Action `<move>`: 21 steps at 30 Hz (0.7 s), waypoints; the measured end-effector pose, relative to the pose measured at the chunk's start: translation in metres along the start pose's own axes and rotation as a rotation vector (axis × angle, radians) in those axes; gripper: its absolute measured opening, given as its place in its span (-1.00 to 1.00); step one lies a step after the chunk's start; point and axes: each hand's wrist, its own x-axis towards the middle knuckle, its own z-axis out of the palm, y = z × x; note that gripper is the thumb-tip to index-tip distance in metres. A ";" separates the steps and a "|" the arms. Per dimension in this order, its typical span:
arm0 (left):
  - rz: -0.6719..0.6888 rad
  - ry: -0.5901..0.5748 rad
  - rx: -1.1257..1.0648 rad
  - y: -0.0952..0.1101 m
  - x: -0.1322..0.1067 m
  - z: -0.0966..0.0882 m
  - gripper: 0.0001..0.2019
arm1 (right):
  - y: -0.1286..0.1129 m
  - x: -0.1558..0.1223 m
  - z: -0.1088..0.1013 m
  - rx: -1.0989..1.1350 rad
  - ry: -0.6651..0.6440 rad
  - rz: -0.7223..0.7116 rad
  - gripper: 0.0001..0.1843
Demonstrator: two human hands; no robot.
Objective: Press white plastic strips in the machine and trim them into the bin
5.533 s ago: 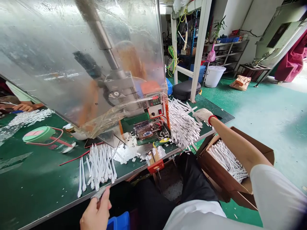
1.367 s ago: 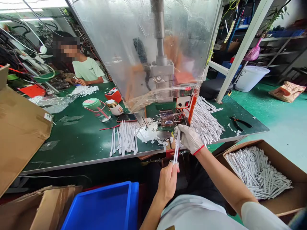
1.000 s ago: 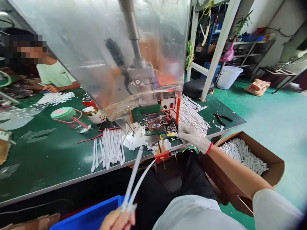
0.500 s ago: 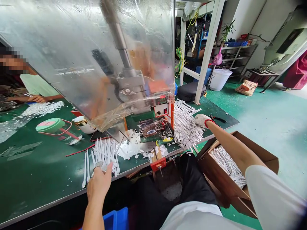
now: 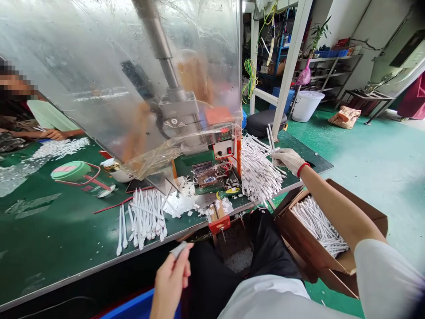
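A loose heap of long white plastic strips (image 5: 257,173) lies on the green workbench (image 5: 59,235) beside the press. My right hand (image 5: 288,160), in a white glove with a red cuff, is at the heap's far side and shut on a few strips that stand upright (image 5: 271,142). My left hand (image 5: 171,278) is bare and hangs just past the bench's front edge, holding no strip. A small grey piece (image 5: 178,249) sits on its thumb tip. A second, smaller group of white strips (image 5: 146,218) lies on the bench to the left of the heap.
A press behind a clear plastic sheet (image 5: 116,88) stands at the bench's back, with an exposed circuit board (image 5: 204,173) below it. A cardboard box (image 5: 307,241) of white strips sits under my right arm. A co-worker's hand (image 5: 55,134) rests at the far left.
My left hand has moved right and down, away from the smaller group, past the bench edge. My right hand has moved slightly right and now shows strips upright in its grip.
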 end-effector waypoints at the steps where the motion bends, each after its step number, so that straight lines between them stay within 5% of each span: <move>1: 0.000 -0.099 -0.029 0.007 -0.004 0.014 -0.32 | -0.005 -0.009 0.007 0.029 -0.032 -0.019 -0.74; 5: 0.078 -0.443 -0.123 0.036 -0.009 0.072 -0.45 | -0.020 -0.066 0.051 0.202 -0.250 0.002 -0.69; 11: 0.157 -0.444 -0.272 0.059 0.010 0.130 -0.63 | -0.017 -0.150 0.114 0.383 -0.435 0.124 -0.66; 21: 0.103 -0.492 -0.300 0.045 0.014 0.119 -0.56 | -0.008 -0.179 0.139 0.236 -0.527 0.210 -0.54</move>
